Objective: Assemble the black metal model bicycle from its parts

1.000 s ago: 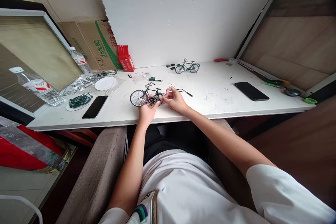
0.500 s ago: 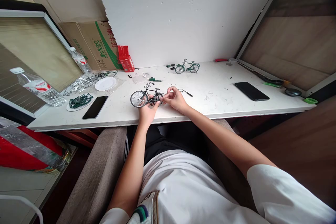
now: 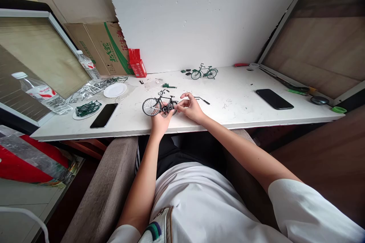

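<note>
A black model bicycle (image 3: pixel 152 106) is held just above the near edge of the table, its front wheel to the left. My left hand (image 3: pixel 160 123) grips it from below, around the pedals and lower frame. At the rear wheel, my right hand (image 3: pixel 190 108) has thumb and index finger pinched together; whether a small part sits between them is too small to make out. Beyond my right hand lies a thin dark tool (image 3: pixel 204 101). A green model part (image 3: pixel 169 86) rests behind the bicycle, and a finished-looking green model bicycle (image 3: pixel 204 72) stands at the back.
To the left are a phone (image 3: pixel 104 115), a plate of green parts (image 3: pixel 85 116), a white plate (image 3: pixel 115 90), water bottles (image 3: pixel 42 93) and a red box (image 3: pixel 138 64). On the right lie another phone (image 3: pixel 274 99), a mouse (image 3: pixel 319 100) and a green ring (image 3: pixel 338 109).
Hardly anything differs. The view has shifted slightly; both hands keep their places on the black model bicycle.
</note>
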Motion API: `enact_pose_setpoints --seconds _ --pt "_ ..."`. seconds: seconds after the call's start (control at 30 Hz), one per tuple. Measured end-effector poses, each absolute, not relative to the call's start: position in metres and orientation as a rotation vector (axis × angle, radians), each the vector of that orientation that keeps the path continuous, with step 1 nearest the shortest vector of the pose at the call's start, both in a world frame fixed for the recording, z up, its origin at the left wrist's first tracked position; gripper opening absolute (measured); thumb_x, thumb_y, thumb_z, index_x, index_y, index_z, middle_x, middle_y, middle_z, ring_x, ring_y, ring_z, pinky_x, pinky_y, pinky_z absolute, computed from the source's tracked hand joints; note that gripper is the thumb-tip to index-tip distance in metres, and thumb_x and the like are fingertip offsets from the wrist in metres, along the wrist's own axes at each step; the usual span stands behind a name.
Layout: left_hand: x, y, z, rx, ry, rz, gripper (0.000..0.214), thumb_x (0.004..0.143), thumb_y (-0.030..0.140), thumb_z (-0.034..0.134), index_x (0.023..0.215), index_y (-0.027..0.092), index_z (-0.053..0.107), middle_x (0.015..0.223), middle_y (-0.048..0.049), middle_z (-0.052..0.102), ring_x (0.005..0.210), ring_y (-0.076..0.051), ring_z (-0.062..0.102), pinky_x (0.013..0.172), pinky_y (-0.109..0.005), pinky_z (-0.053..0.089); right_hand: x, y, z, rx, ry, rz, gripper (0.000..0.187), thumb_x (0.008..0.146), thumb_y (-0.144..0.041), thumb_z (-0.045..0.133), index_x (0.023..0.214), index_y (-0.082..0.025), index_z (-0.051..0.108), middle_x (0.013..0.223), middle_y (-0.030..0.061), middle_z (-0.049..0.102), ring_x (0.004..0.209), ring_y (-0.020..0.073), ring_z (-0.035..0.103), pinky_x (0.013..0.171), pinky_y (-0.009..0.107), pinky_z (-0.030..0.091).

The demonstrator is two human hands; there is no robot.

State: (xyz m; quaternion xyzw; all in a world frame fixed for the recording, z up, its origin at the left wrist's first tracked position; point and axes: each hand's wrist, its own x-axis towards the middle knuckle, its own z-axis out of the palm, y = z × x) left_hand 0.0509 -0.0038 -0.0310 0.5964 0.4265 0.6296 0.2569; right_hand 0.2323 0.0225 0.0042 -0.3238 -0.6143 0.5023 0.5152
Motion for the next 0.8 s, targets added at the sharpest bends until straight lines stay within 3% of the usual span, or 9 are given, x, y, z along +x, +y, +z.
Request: enact_pose_setpoints --seconds 0.3,0.47,0.67,0.8 --pt "0.0501 -0.0052 -0.0294 1.566 1.118 1.705 0.042 0.083 0.031 0.083 0.116 0.019 0.06 0.117 -0.0121 0.07 0.106 -0.023 0.074 0.097 -0.04 0.061 0.2343 0.0187 0.0125 -0.793 -1.531 1.221 0.068 0.07 -0.056 0.093 0.118 -0.023 0.058 0.075 -0.0009 0.075 0.069 0.0175 0.071 0.071 0.031 0.058" --pt "0.0498 -0.008 -0.0255 1.544 1.091 1.7 0.043 0.083 0.033 0.084 0.115 0.019 0.06 0.121 -0.0126 0.07 0.109 -0.023 0.073 0.097 -0.037 0.061 0.2347 0.0185 0.0128 -0.782 -1.489 1.248 0.075 0.069 -0.05 0.096 0.127 -0.022 0.058 0.076 -0.0014 0.076 0.07 0.0172 0.07 0.074 0.033 0.06" --pt "0.0491 -0.0084 -0.0256 1.529 1.085 1.706 0.045 0.082 0.035 0.084 0.116 0.019 0.059 0.122 -0.0128 0.069 0.112 -0.024 0.073 0.099 -0.038 0.06 0.2361 0.0214 0.0116 -0.818 -1.55 1.238 0.067 0.072 -0.052 0.093 0.125 -0.018 0.07 0.071 -0.0017 0.072 0.065 0.0152 0.066 0.072 0.031 0.057" --pt "0.048 -0.0069 -0.028 1.497 1.074 1.709 0.046 0.081 0.034 0.085 0.116 0.019 0.059 0.125 -0.0133 0.069 0.113 -0.023 0.073 0.099 -0.037 0.06 0.237 0.0229 0.0094 -0.813 -1.562 1.235 0.064 0.074 -0.052 0.092 0.124 -0.016 0.075 0.075 0.0011 0.076 0.075 0.0181 0.072 0.078 0.032 0.057"
